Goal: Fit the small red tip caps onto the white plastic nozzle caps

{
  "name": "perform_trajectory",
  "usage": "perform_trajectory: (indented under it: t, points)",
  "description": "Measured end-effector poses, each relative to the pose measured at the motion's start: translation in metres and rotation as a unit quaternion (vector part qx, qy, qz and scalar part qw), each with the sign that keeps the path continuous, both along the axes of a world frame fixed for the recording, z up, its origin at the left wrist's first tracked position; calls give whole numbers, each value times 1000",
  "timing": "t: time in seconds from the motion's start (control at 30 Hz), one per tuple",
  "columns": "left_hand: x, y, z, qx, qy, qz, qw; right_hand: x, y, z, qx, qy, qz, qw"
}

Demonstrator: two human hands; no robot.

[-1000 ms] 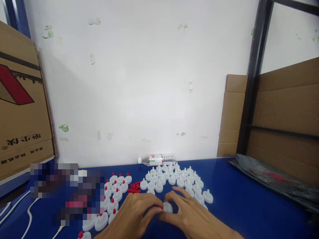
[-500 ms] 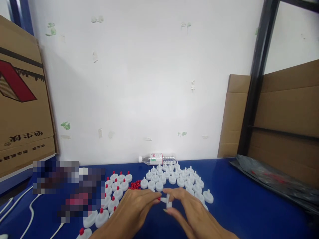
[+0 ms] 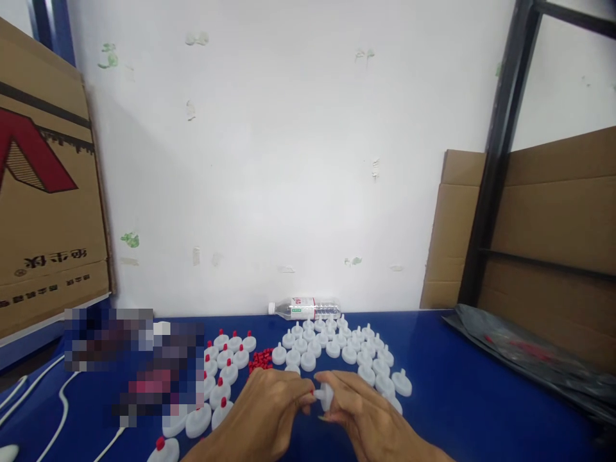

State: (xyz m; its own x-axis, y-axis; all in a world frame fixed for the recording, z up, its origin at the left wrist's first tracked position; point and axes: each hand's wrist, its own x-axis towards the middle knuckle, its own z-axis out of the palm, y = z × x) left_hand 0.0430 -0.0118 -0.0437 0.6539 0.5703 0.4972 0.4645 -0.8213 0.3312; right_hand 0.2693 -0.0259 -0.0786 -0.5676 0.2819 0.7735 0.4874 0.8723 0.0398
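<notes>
White plastic cap (image 3: 326, 395), turned on its side, is pinched in the right hand (image 3: 370, 420), grip closed around its disc. The left hand (image 3: 262, 417) meets it from the left, grip narrow on a small red tip (image 3: 312, 392) held against the cap's spout. The step in hand appears to be fitting the red tip onto the spout; it probably calls next for a straight, firm push along the spout until the tip seats.

Just beyond the hands on the blue table (image 3: 457, 391) stand rows of bare white caps (image 3: 346, 350). Beyond the left hand lies a pile of loose red tips (image 3: 261, 359), and further left, caps already red-tipped (image 3: 226, 369).

Farther back lies a clear bottle (image 3: 304, 308); its label is too small to read. A cardboard box (image 3: 45, 186) far left bears upside-down printing, not legible.
</notes>
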Motion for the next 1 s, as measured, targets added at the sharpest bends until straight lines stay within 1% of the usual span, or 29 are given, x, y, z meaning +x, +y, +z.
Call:
perform_trajectory:
  t: [0.1,0.23,0.3,0.37,0.4,0.47,0.53,0.57,0.6,0.63,0.67,0.7,0.73,0.8,0.87,1.0]
  points:
    - [0,0,2,-11,-4,6,1000,-1,2,3,13,-14,-6,1000]
    - [2,-3,2,-16,-38,18,999,-6,1,12,11,-13,-40,999]
    - [2,-3,1,-2,-61,9,998,-8,-1,18,-4,-21,-61,998]
    - [-4,0,3,38,-72,17,997,-8,-5,24,-21,-31,-81,996]
    - [-9,2,6,70,-65,35,995,-6,-7,27,-29,-33,-92,995]
    - [-26,11,18,147,-22,99,984,-1,-9,30,-37,-31,-112,993]
    - [-49,20,37,203,61,179,961,5,-11,31,-43,-25,-127,991]
    - [-62,24,47,219,101,236,942,7,-11,31,-46,-23,-133,990]
    - [-75,27,57,204,150,300,920,9,-10,30,-49,-22,-139,989]
    - [-87,29,65,172,198,367,893,10,-10,30,-55,-24,-143,988]
    - [-98,31,71,133,243,414,867,11,-9,30,-62,-27,-147,987]
    - [-107,32,75,95,278,448,845,11,-9,29,-69,-30,-151,986]
    - [-115,33,77,64,299,464,831,10,-8,28,-77,-33,-154,985]
    - [-124,35,74,8,321,466,824,9,-7,26,-93,-35,-157,982]
    - [-128,37,68,-26,326,456,828,8,-7,25,-104,-38,-155,982]
    - [-126,41,51,-36,323,436,839,5,-8,25,-116,-53,-139,982]
